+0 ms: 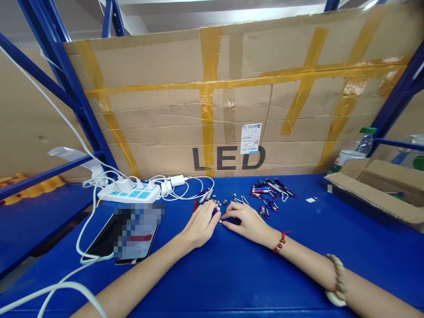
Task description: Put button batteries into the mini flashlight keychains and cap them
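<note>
My left hand is curled around a small purple tube, whose end shows between thumb and fingers. Close beside it, my right hand has its thumb and index finger closed at a tiny silver piece, near the left thumb. Several small silver pieces lie just beyond the hands. A red tube is partly hidden behind my left hand. Past my right hand lies a silver carabiner clip. The palms and the undersides of both hands are hidden.
Mini flashlights with carabiner clips lie in a pile at the back right. A white power strip with tangled cables stands at the left, behind a tablet. An open cardboard box is at right. A large cardboard sheet backs the blue table.
</note>
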Demonstrator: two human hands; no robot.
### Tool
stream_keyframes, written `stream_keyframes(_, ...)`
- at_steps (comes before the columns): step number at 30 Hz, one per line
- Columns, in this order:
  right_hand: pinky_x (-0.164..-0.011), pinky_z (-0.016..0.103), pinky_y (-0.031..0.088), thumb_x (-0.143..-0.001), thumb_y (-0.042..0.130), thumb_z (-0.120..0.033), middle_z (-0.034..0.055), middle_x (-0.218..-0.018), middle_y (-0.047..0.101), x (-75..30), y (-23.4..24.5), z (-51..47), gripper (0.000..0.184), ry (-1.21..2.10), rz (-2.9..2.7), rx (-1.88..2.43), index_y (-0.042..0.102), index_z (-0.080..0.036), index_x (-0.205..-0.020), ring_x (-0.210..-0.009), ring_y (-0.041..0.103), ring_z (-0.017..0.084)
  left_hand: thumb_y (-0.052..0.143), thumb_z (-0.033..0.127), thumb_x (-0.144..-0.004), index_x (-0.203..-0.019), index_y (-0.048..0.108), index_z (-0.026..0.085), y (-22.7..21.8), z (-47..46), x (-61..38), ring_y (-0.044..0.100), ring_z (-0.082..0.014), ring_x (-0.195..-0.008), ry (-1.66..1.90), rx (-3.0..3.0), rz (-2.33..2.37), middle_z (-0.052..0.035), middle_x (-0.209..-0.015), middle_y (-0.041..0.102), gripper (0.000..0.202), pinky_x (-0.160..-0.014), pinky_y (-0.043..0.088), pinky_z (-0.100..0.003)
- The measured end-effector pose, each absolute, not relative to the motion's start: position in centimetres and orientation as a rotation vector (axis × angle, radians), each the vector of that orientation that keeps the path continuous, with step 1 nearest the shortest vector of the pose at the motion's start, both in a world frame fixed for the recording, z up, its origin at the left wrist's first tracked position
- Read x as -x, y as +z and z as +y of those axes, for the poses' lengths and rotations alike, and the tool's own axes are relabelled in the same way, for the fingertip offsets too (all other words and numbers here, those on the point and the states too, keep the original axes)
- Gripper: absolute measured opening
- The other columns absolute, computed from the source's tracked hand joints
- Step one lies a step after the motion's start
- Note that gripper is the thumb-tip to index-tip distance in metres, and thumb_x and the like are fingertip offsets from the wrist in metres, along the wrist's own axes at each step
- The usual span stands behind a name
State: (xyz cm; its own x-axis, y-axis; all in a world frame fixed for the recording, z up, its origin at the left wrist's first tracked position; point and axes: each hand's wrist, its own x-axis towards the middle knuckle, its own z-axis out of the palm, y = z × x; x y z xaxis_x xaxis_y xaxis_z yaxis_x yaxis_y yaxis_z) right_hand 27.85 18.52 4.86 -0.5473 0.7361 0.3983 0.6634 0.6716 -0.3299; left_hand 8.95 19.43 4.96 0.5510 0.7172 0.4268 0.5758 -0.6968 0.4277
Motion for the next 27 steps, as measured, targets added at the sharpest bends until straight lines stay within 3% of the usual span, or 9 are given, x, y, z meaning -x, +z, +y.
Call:
stream_keyframes(6, -0.071, 0.026, 0.039, -0.084, 0.051, -0.033, 0.0025, -0.09, 0.056, -27.53, 4.58, 18.45, 0.02, 0.166, -2.392, 1.053, 0.064, -0.023, -0.096, -0.085, 0.052, 0.014, 0.025, 0.029, -0.093, -0.089, 0.04, 0.016, 4.96, 19.4, -9.0, 0.047, -0.0188, -0.086, 0.784, -2.647, 1.026, -0.007, -0.092, 0.051, 0.02, -0.078, 0.037, -0.035)
stream_keyframes(12, -0.068, 0.022, 0.041, -0.082, 0.053, -0.025, 0.001, -0.087, 0.056, -27.56, 4.64, 18.42, 0.012, 0.207, -2.355, 1.015, 0.064, -0.02, -0.084, -0.079, 0.053, 0.011, 0.026, 0.029, -0.093, -0.086, 0.041, 0.015, 4.85, 19.49, -9.16, 0.045, -0.0179, -0.083, 0.77, -2.74, 1.03, -0.0062, -0.09, 0.05, 0.021, -0.076, 0.037, -0.033)
stream_keyframes(19, -0.076, 0.026, 0.042, -0.087, 0.047, -0.033, 0.004, -0.095, 0.054, -27.41, 4.71, 18.12, 0.022, 0.174, -2.481, 0.934, 0.061, -0.02, -0.1, -0.086, 0.051, 0.014, 0.026, 0.028, -0.093, -0.087, 0.044, 0.015, 4.86, 19.49, -9.08, 0.047, -0.0185, -0.085, 0.849, -2.759, 1.087, -0.0065, -0.089, 0.052, 0.023, -0.076, 0.037, -0.034)
stream_keyframes(27, -0.072, 0.022, 0.043, -0.085, 0.051, -0.03, 0.0021, -0.091, 0.055, -27.56, 5.01, 18.0, 0.017, 0.314, -2.432, 0.929, 0.063, -0.021, -0.093, -0.082, 0.054, 0.012, 0.026, 0.03, -0.092, -0.088, 0.046, 0.015, 4.72, 19.61, -9.07, 0.048, -0.0193, -0.087, 0.878, -2.76, 1.12, -0.0082, -0.091, 0.053, 0.024, -0.077, 0.038, -0.033)
